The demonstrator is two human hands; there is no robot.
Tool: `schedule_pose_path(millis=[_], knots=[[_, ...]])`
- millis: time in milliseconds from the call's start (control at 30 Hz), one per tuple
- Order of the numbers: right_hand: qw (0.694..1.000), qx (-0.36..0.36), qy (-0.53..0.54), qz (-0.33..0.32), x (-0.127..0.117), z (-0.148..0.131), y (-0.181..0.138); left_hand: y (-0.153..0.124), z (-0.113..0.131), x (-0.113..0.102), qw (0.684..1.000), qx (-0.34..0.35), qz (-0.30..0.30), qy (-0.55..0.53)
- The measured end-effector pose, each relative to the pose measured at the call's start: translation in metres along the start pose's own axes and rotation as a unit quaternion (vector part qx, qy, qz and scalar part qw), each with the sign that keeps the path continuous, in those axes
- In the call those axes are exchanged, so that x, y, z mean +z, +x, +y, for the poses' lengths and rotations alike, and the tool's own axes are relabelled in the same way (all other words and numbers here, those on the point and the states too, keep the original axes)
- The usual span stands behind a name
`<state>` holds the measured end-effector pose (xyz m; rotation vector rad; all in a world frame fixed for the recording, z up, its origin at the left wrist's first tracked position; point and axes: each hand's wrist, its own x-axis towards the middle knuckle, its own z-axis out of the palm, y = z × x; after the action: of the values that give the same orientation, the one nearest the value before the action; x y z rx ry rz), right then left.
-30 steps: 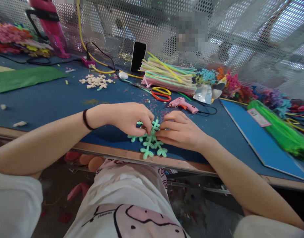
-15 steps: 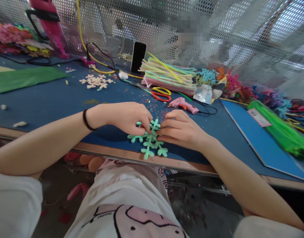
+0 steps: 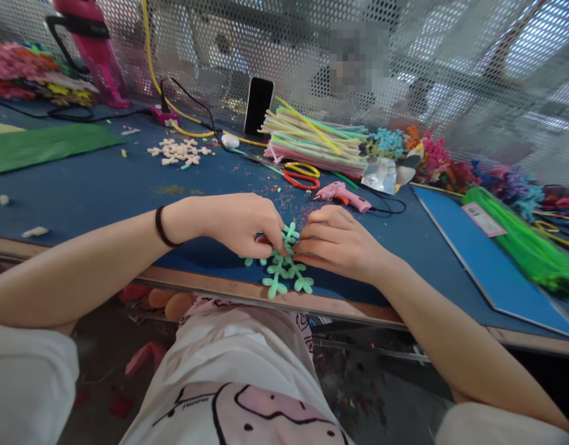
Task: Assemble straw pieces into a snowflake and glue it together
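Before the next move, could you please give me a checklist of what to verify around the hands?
1. Left hand touching the mint-green snowflake: ok.
2. Right hand at the snowflake's right side: ok; its exact hold: cannot tell.
3. Snowflake clear of the wooden edging: not ok, near tips overlap it in view.
4. Pink glue gun apart from both hands: ok; whether hot: cannot tell.
5. Scissors apart from both hands: ok.
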<state>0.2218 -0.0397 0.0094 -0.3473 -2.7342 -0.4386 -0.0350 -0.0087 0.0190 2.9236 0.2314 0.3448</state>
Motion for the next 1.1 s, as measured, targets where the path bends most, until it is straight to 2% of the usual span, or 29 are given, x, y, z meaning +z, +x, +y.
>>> schedule_pose_path(millis=[267, 467, 867, 1100], knots=[[0.999, -0.017, -0.027, 0.004, 0.000, -0.001, 0.001, 0.001, 0.007, 0.000, 0.998, 0.007, -0.009, 0.059], [0.997, -0.048, -0.051, 0.030, 0.003, -0.001, 0.001, 0.001, 0.009, -0.001, 0.997, -0.010, -0.030, 0.068], [0.997, -0.060, -0.037, 0.033, 0.003, -0.001, 0.003, 0.002, -0.002, 0.000, 0.999, 0.001, -0.010, -0.030], [0.999, -0.031, -0.008, 0.019, 0.000, 0.000, 0.005, 0.002, -0.004, 0.000, 0.999, -0.002, -0.005, -0.043]])
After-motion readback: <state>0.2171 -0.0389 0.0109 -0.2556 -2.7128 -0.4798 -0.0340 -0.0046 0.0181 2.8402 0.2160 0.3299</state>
